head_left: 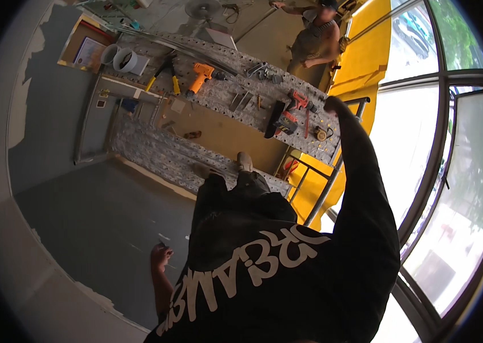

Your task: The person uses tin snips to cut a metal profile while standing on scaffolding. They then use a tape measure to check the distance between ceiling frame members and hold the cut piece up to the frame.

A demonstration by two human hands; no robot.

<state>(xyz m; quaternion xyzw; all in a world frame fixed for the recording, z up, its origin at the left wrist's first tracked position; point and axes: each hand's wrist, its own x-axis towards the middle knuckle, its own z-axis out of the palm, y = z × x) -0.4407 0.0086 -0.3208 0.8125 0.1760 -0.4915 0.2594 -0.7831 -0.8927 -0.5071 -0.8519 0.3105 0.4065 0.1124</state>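
My left hand (162, 256) is at the grey wall low on the left, its fingers closed on a small putty knife (162, 244). A pale smear of filler (164, 236) shows on the wall beside the blade. My right arm reaches up to the right in a black sleeve. Its hand (333, 105) is in shadow and looks curled around the end of the metal scaffold rail (359, 100). A red cordless drill (298, 102) and a tape measure (322, 134) lie on the upper plank near it.
I stand on a lower perforated scaffold plank (156, 135). On the upper plank (213, 94) lie an orange drill (200, 78), yellow-handled cutters (164, 74) and white cups (122, 59). Another person (314, 40) stands on the floor below. Tall windows (407, 137) and yellow sheeting (362, 57) are at the right.
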